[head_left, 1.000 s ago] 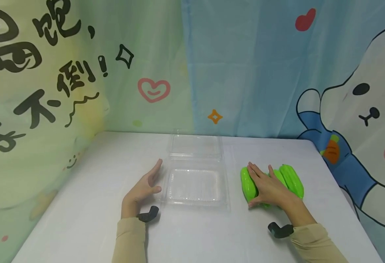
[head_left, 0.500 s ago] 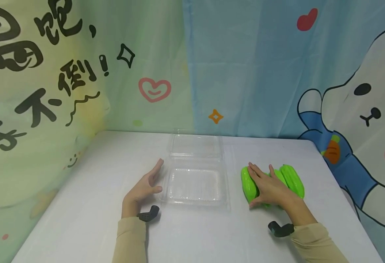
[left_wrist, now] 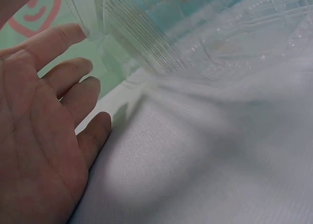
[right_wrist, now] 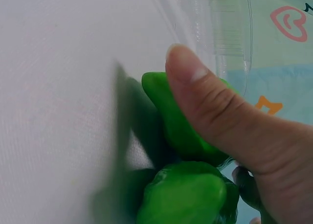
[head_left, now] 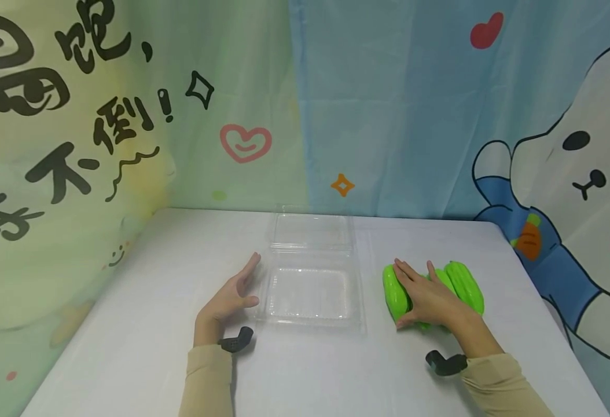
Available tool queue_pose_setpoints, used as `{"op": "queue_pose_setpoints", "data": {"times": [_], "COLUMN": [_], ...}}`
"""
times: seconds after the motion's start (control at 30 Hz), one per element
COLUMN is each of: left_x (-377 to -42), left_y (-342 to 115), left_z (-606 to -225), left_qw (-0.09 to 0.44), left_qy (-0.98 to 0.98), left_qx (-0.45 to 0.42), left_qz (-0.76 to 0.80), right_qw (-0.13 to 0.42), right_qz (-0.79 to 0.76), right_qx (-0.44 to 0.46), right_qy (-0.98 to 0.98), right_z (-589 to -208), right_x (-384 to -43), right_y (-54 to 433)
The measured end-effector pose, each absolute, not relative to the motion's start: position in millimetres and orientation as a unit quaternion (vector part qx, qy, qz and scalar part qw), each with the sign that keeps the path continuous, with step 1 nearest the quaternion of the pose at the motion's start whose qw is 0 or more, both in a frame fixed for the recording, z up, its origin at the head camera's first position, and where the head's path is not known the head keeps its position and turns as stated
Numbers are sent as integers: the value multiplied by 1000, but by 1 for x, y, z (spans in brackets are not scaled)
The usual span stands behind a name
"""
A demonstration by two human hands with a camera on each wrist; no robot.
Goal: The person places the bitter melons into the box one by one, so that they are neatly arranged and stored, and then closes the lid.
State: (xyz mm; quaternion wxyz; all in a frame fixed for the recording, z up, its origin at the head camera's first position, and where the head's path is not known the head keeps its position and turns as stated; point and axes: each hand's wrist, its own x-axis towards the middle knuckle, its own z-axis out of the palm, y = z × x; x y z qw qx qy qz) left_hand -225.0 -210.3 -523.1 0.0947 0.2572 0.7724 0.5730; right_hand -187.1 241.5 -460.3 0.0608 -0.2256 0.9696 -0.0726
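Note:
Beside the left edge of a clear hinged plastic box (head_left: 309, 294), my left hand (head_left: 227, 298) stands on its side with fingers extended and thumb apart. Several glossy green peppers lie in a row at the right. My right hand (head_left: 430, 298) rests over them, fingers straight, partly covering the middle ones. Its fingertips touch the far end of the leftmost pepper (head_left: 394, 289), and its thumb lies at the near end. The rightmost pepper (head_left: 463, 286) is mostly uncovered. In the right wrist view, the thumb (right_wrist: 215, 99) crosses one pepper (right_wrist: 178, 119), with another pepper (right_wrist: 183, 194) below it.
The box's lid (head_left: 312, 231) is folded back toward the curtain (head_left: 388, 116) behind the table. A white cloth (head_left: 315, 376) covers the table. Each wrist carries a small black camera mount, such as the left one (head_left: 236, 340).
The whole head view shifts very slightly. Both hands, the box and the peppers keep their places.

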Motion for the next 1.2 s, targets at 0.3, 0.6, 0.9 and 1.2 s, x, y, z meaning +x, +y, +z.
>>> {"op": "queue_pose_setpoints", "data": {"times": [0.3,0.6,0.9,1.2], "left_x": [-228,-225,-224,-223], "left_y": [-210,-208,-210,-210], "left_z": [-528,-523,-522,-522], "left_qw": [93,100,105,105], "left_qy": [782,775,776,778], "left_qx": [251,251,250,245], "left_qz": [562,571,569,569], "right_qw": [52,50,46,33], "right_qz": [-66,-63,-63,-55], "right_qx": [-231,-229,-227,-227], "right_qy": [969,970,971,972], "right_z": [-457,-457,-461,-465], "right_x": [-187,-189,-191,-190], "right_y": [242,242,242,241]}}
